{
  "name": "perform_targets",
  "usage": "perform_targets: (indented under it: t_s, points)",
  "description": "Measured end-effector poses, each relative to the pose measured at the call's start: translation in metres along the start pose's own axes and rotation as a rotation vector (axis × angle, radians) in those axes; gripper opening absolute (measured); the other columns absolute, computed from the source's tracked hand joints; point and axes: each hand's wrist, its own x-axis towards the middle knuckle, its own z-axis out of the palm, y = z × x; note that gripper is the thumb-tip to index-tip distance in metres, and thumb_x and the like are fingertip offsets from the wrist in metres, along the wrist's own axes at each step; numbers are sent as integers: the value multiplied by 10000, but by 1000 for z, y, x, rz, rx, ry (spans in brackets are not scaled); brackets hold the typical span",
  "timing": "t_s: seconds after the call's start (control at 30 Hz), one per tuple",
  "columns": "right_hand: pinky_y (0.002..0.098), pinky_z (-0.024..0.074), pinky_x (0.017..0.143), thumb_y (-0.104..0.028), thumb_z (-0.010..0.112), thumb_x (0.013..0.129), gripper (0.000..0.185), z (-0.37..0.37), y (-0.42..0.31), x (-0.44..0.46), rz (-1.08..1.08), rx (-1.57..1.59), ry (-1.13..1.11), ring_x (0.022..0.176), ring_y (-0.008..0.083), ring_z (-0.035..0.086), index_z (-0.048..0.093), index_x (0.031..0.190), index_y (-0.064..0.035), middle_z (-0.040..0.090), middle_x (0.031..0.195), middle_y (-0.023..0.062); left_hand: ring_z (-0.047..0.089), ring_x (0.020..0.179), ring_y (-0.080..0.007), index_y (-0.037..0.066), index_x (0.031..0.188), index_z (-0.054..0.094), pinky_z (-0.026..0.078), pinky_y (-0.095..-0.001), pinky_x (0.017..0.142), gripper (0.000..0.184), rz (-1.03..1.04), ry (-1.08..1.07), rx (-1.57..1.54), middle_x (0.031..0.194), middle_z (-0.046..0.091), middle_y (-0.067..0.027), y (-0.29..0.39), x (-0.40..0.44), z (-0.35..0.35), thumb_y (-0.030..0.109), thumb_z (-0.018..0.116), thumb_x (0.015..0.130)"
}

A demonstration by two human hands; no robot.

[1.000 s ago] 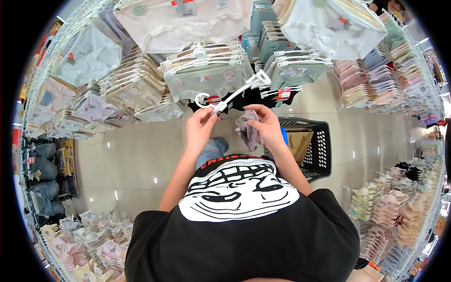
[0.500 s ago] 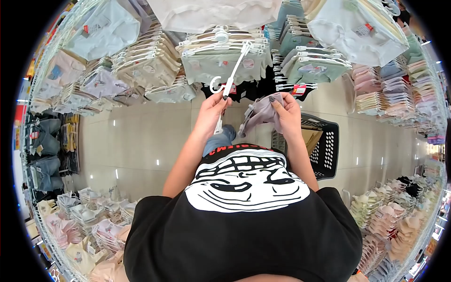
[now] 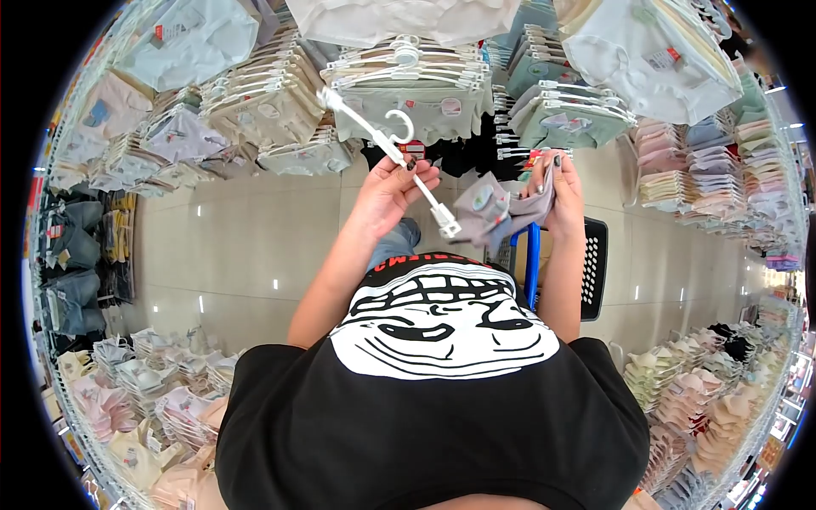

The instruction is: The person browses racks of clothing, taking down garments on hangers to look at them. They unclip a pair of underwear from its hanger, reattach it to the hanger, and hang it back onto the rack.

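My left hand (image 3: 389, 194) grips a white plastic clip hanger (image 3: 364, 126) near its middle. The hanger slants down to the right, its hook pointing up. Opposite it, my right hand (image 3: 563, 189) has its fingers closed on a mauve pair of underwear (image 3: 531, 206). The fabric hangs toward the left, with a round sticker on it and its lower end blurred. A gap separates the garment from the hanger.
Ahead are racks of underwear on white hangers (image 3: 408, 81), with more garments (image 3: 688, 170) at the right. A black shopping basket (image 3: 595, 263) with a blue handle (image 3: 532, 255) stands by my right forearm. Bras (image 3: 149, 378) hang behind me on both sides.
The hanger has swung round, its upper end now tilting left instead of right. My right hand has moved right with the underwear, which spreads out more. The basket's blue handle has come into view.
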Motion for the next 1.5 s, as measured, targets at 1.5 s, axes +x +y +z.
perform_targets:
  t_s: [1.5]
  points:
    - [228, 450, 625, -115, 445, 829, 232, 22, -18, 116, 176, -1278, 43, 671, 109, 569, 557, 1007, -16, 615, 769, 57, 350, 517, -46, 6, 764, 500, 290, -225, 452, 168, 63, 106, 797, 552, 408, 23, -41, -6, -35, 156, 456, 827]
